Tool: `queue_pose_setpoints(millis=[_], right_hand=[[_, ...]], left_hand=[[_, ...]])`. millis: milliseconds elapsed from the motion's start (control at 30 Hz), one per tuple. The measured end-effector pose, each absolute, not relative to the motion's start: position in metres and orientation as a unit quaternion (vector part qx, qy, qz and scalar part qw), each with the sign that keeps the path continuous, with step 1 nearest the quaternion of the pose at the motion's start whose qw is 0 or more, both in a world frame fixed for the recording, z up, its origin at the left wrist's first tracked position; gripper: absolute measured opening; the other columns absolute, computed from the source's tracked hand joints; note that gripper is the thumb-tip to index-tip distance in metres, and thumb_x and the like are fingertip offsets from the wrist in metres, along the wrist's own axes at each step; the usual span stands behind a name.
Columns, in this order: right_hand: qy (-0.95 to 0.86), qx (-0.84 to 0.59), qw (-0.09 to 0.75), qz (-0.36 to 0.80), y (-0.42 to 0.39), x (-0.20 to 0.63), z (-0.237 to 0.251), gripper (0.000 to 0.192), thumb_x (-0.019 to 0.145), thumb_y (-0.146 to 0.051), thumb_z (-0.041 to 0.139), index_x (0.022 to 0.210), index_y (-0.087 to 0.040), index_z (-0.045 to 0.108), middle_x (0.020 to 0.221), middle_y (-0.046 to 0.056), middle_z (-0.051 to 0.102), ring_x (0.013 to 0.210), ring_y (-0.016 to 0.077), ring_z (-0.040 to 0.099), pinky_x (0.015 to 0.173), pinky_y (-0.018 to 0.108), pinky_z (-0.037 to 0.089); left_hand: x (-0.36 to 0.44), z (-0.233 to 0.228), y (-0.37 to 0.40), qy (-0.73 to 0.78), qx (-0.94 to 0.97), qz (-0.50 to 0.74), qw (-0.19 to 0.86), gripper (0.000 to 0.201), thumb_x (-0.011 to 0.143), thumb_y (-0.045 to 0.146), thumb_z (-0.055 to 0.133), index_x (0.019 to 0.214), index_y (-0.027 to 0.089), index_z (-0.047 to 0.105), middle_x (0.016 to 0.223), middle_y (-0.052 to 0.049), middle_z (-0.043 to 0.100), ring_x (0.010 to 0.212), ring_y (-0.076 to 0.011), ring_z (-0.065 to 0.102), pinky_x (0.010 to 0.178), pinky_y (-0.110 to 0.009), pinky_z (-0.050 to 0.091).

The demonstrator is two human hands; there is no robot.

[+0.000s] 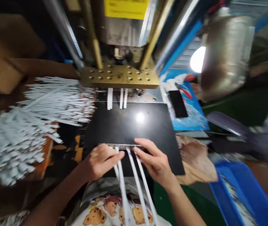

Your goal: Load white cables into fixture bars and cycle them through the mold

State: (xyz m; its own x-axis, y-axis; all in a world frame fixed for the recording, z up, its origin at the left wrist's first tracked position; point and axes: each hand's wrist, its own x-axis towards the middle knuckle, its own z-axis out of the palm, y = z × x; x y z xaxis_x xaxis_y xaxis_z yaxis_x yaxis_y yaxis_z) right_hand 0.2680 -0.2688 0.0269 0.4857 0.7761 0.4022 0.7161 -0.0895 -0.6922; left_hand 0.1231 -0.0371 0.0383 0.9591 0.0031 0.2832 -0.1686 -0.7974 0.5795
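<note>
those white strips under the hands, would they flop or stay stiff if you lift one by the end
Probably floppy: the white strips are long and thin and trail off the black plate toward the person's lap. Likely light, since the left hand and right hand pin them with fingertips alone. Flat, so unlikely to roll.

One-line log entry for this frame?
left hand: on white strips | right hand: on strips | strips: on black plate | press: above

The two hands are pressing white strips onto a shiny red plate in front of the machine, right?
Not quite. The plate is black, not red; the head view shows it glossy, with a lamp glare on it. The rest holds: the left hand and right hand both press white strips onto its near edge, in front of the machine.
</note>
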Motion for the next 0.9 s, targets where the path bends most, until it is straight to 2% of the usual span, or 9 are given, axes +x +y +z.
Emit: queue_pose_setpoints(millis=[67, 200, 300, 367, 433, 533, 667, 800, 900], right_hand=[[-0.522, -0.682, 0.510, 0.041, -0.242, 0.254, 0.028, 0.040, 0.095, -0.008, 0.052, 0.127, -0.029, 0.065, 0.127, 0.008, 0.067, 0.118, 0.0245, 0.064, 0.100, 0.045, 0.055], [-0.453, -0.675, 0.580, 0.048, -0.218, 0.250, 0.029, 0.029, 0.094, -0.007, 0.054, 0.108, -0.027, 0.069, 0.114, 0.005, 0.072, 0.106, 0.0250, 0.070, 0.094, 0.042, 0.058], [-0.497, -0.725, 0.475, 0.042, -0.198, 0.257, 0.042, 0.020, 0.096, -0.012, 0.052, 0.098, -0.025, 0.067, 0.104, 0.007, 0.073, 0.089, 0.0219, 0.072, 0.072, 0.031, 0.058], [-0.568, -0.725, 0.388, 0.027, -0.175, 0.261, 0.055, 0.022, 0.098, -0.014, 0.047, 0.088, -0.023, 0.065, 0.092, 0.007, 0.073, 0.075, 0.0203, 0.069, 0.065, 0.030, 0.053], [-0.643, -0.692, 0.325, 0.040, -0.145, 0.266, 0.069, 0.029, 0.101, -0.015, 0.041, 0.083, -0.022, 0.063, 0.084, 0.006, 0.070, 0.070, 0.0199, 0.066, 0.066, 0.031, 0.050], [-0.713, -0.653, 0.231, 0.108, -0.093, 0.277, 0.083, 0.026, 0.104, -0.020, 0.043, 0.089, -0.020, 0.065, 0.089, 0.006, 0.070, 0.079, 0.0202, 0.067, 0.071, 0.030, 0.048], [-0.673, -0.732, 0.100, 0.037, -0.028, 0.295, 0.080, 0.021, 0.103, -0.019, 0.046, 0.102, -0.014, 0.066, 0.101, 0.013, 0.068, 0.096, 0.0255, 0.066, 0.077, 0.031, 0.045], [-0.658, -0.752, 0.028, 0.007, 0.010, 0.298, 0.076, 0.024, 0.093, -0.005, 0.047, 0.106, -0.011, 0.066, 0.106, 0.016, 0.068, 0.099, 0.0270, 0.066, 0.079, 0.031, 0.044], [-0.659, -0.752, 0.020, 0.004, 0.004, 0.298, 0.079, 0.022, 0.091, -0.005, 0.047, 0.098, -0.011, 0.067, 0.101, 0.016, 0.069, 0.096, 0.0281, 0.067, 0.076, 0.032, 0.043]], left_hand=[[0.131, 0.038, -0.038, -0.103, 0.921, 0.220, 0.305, 0.019, 0.097, 0.021, 0.058, 0.108, 0.024, 0.074, 0.081, 0.000, 0.072, 0.076, -0.0120, 0.066, 0.077, -0.023, 0.054], [0.145, 0.039, -0.040, -0.039, 0.856, 0.326, 0.400, 0.017, 0.097, 0.020, 0.059, 0.097, 0.016, 0.075, 0.073, -0.003, 0.065, 0.065, -0.0091, 0.060, 0.061, -0.019, 0.050], [0.152, 0.041, -0.040, 0.044, 0.806, 0.334, 0.487, 0.028, 0.097, 0.038, 0.060, 0.089, 0.017, 0.076, 0.077, -0.005, 0.067, 0.068, -0.0107, 0.063, 0.061, -0.020, 0.050], [0.152, 0.044, -0.036, 0.108, 0.772, 0.326, 0.535, 0.034, 0.095, 0.045, 0.062, 0.084, 0.016, 0.075, 0.081, -0.006, 0.070, 0.067, -0.0116, 0.063, 0.061, -0.022, 0.051], [0.144, 0.050, -0.027, 0.191, 0.722, 0.302, 0.593, 0.036, 0.092, 0.048, 0.064, 0.084, 0.014, 0.072, 0.080, -0.006, 0.069, 0.057, -0.0099, 0.060, 0.054, -0.021, 0.048], [0.118, 0.064, 0.003, 0.312, 0.653, 0.309, 0.617, 0.035, 0.087, 0.048, 0.068, 0.084, 0.013, 0.069, 0.062, 0.000, 0.062, 0.046, -0.0084, 0.053, 0.047, -0.020, 0.044], [0.065, 0.086, 0.070, 0.472, 0.627, 0.422, 0.453, 0.031, 0.077, 0.044, 0.076, 0.074, 0.015, 0.066, 0.052, 0.002, 0.058, 0.047, -0.0104, 0.052, 0.051, -0.021, 0.045], [0.024, 0.101, 0.129, 0.611, 0.678, 0.346, 0.220, 0.033, 0.077, 0.048, 0.071, 0.072, 0.016, 0.065, 0.060, -0.003, 0.062, 0.060, -0.0219, 0.061, 0.062, -0.033, 0.050], [0.019, 0.103, 0.139, 0.651, 0.718, 0.243, 0.037, 0.051, 0.079, 0.050, 0.070, 0.105, 0.006, 0.066, 0.099, -0.021, 0.067, 0.092, -0.0393, 0.065, 0.083, -0.050, 0.052]])
